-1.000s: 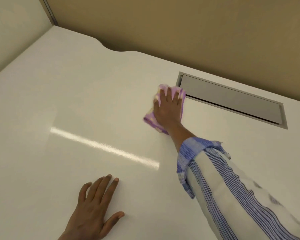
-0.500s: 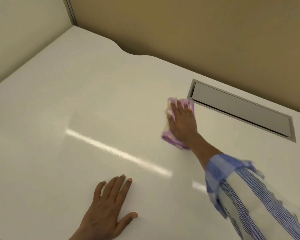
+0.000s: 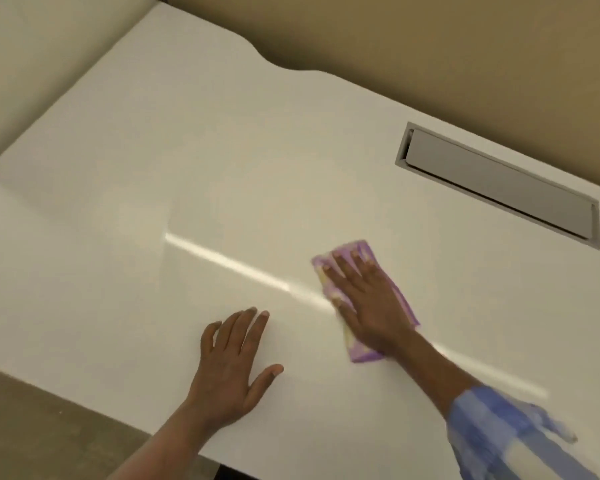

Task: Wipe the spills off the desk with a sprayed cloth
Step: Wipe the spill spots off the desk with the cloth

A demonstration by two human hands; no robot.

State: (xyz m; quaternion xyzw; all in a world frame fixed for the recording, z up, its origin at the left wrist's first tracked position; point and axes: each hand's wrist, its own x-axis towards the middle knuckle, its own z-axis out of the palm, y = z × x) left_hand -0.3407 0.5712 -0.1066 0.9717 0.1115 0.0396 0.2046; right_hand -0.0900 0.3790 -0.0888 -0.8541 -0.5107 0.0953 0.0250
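Note:
A purple and pale yellow cloth point(image 3: 404, 301) lies flat on the white desk point(image 3: 187, 168), right of the middle. My right hand point(image 3: 368, 299) presses down on it with fingers spread, covering most of it. My left hand point(image 3: 232, 362) rests palm-down on the desk near the front edge, fingers apart, holding nothing. No spill shows on the glossy surface; only a bright streak of reflected light crosses it.
A grey cable hatch point(image 3: 499, 187) is set into the desk at the back right. Tan partition walls point(image 3: 430, 39) run along the back and left. The desk's front edge point(image 3: 84, 401) drops to a grey floor at the lower left.
My right hand has dragged the cloth from beside the cable hatch toward me and the desk's middle. My left hand stays planted; the view has shifted.

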